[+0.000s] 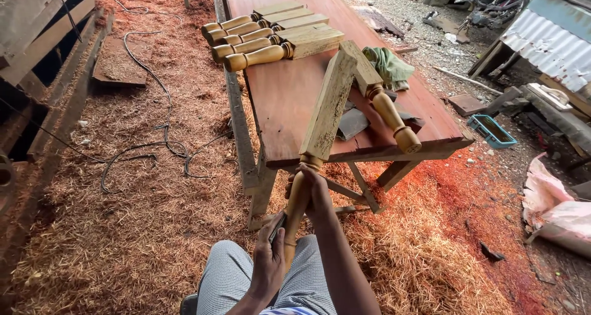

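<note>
I sit in front of a long reddish wooden table (280, 99). A turned wooden leg (329, 102) leans from my lap up onto the table's near edge, square end uppermost. My right hand (317, 195) grips its rounded lower part just under the square block. My left hand (268, 266) presses a small dark sheet (277, 227), possibly sandpaper, against the leg lower down. The held leg's square end touches a second turned leg (389, 112), which lies on the table.
Several finished legs (271, 35) lie in a row further up the table, beside a green cloth (389, 65). Dark sheets (354, 123) lie under the legs. Sawdust and a black cable (154, 144) cover the ground at left. A blue tray (492, 131) and white sack (554, 204) sit at right.
</note>
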